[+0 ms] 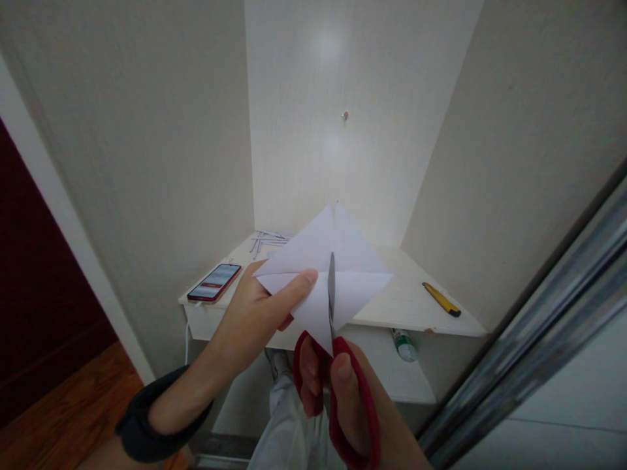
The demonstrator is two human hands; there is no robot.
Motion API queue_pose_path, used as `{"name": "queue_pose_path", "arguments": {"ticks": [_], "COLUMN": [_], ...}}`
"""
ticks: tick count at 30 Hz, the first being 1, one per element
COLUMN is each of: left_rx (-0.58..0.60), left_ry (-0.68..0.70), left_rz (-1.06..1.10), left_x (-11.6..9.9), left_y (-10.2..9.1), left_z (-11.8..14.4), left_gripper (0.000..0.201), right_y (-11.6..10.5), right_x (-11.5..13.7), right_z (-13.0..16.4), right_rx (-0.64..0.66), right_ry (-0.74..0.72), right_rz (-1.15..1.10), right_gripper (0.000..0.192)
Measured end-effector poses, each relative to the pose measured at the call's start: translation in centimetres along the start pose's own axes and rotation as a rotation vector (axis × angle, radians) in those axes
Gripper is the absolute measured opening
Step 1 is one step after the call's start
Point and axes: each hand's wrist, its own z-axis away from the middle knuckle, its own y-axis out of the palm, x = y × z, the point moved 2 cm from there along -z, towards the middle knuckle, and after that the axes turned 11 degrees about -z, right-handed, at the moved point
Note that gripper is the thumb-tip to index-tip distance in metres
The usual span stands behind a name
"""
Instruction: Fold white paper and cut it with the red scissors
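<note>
White folded paper is hanging in the air above the near edge of the surface, where the left hand is pinching its left side between thumb and fingers. The right hand is gripping the red scissors through their loops, the blade running up the paper's middle crease. A phone and a yellow utility knife are lying on the surface.

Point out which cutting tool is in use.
The red scissors in the right hand, blades in the folded paper. The yellow knife lies untouched on the desk.
</note>
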Motion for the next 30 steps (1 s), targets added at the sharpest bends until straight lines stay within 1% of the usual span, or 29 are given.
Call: {"name": "queue_pose_path", "arguments": {"ticks": [5, 10, 17, 19, 23, 25, 28, 29, 30], "left_rx": [-0.008, 0.003, -0.036, -0.064, -0.097, -0.123, -0.196, -0.215, -0.232], "left_ry": [0.009, -0.012, -0.036, -0.034, -0.024, -0.036, -0.066, -0.081, -0.099], "left_rz": [0.019, 0.008, -0.019, -0.003, 0.068, 0.115, 0.205, 0.232, 0.256], "left_x": [0.2, 0.6, 0.6, 0.8, 1.8, 2.4, 3.1, 3.3, 3.5], "left_y": [0.1, 0.1, 0.2, 0.2, 0.2, 0.0, -0.4, -0.5, -0.6], "left_z": [0.0, -0.1, 0.0, -0.1, -0.3, -0.5, -0.6, -0.6, -0.6], "left_gripper": [0.023, 0.022, 0.022, 0.023, 0.026, 0.024, 0.022, 0.022, 0.022], "right_y": [0.0, 0.0, -0.1, -0.1, -0.2, -0.6, -1.7, -2.3, -2.9], "right_x": [-0.1, -0.4, -0.1, 0.1, 0.2, -0.2, -1.4, -1.9, -2.4], "right_z": [0.0, 0.0, -0.2, -0.5, -0.8, -0.4, 0.7, 1.1, 1.3], "right_rx": [-0.02, -0.035, -0.018, 0.003, 0.087, 0.114, 0.134, 0.126, 0.061], "right_ry": [0.023, 0.022, 0.009, 0.006, 0.017, 0.029, 0.056, 0.066, 0.081], "right_rz": [-0.001, -0.006, 0.0, -0.003, -0.01, -0.011, 0.004, 0.014, 0.02], "right_gripper": [0.069, 0.071, 0.069, 0.068, 0.072, 0.071, 0.063, 0.059, 0.055]}}
